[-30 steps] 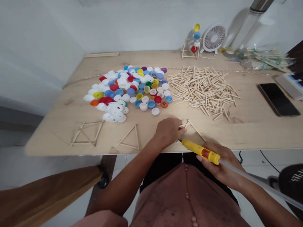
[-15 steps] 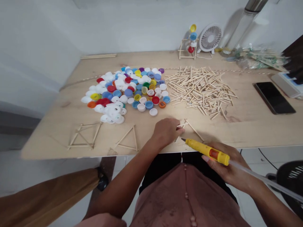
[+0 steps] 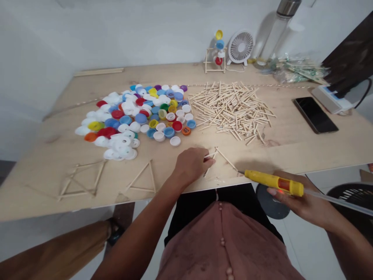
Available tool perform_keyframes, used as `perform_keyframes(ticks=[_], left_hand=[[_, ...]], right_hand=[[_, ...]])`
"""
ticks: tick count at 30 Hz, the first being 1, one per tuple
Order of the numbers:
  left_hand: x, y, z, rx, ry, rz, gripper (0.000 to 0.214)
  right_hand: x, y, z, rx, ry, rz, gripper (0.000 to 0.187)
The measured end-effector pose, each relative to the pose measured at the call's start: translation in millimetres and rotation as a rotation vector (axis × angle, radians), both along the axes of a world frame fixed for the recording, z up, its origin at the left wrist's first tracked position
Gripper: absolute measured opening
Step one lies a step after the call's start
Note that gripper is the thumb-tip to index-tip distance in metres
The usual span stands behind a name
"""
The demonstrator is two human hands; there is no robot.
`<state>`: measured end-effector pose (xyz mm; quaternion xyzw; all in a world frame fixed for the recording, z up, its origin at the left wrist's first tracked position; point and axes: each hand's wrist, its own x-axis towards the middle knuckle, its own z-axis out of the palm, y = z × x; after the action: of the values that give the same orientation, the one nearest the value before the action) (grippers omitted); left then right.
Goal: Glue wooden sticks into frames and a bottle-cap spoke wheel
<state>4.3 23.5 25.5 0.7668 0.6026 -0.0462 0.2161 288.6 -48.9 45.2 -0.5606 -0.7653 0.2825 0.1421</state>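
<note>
Right hand [image 3: 304, 202] grips glue gun [image 3: 269, 181]; I see slanted stick [image 3: 227, 159] lying away-left from its tip; left hand [image 3: 191, 163] pinches pale stick [image 3: 210, 154].

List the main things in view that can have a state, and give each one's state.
Left hand: closed on a stick
Right hand: closed around the glue gun
Glue gun: held, nozzle near another stick
Phone: flat, screen dark
Fan: upright, spin unclear
Bottle: upright, capped
Bottle caps: loosely heaped
Stick pile: loose
Stick triangle: lying flat
Cap-and-stick frame: standing
</note>
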Motion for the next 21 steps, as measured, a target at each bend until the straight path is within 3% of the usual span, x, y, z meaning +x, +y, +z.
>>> perform_keyframes(ticks=[3,21], left_hand=[[0.5,0.2,1.2,-0.008,0.012,-0.002,0.026],[0.7,0.2,2.6,-0.024,-0.006,0.013,0.025]], right_hand=[[-4.9,2.5,-1.6,-0.069,-0.039,0.024,0.027],[-4.8,3.7,-2.7,-0.028,-0.062,0.067,0.026]])
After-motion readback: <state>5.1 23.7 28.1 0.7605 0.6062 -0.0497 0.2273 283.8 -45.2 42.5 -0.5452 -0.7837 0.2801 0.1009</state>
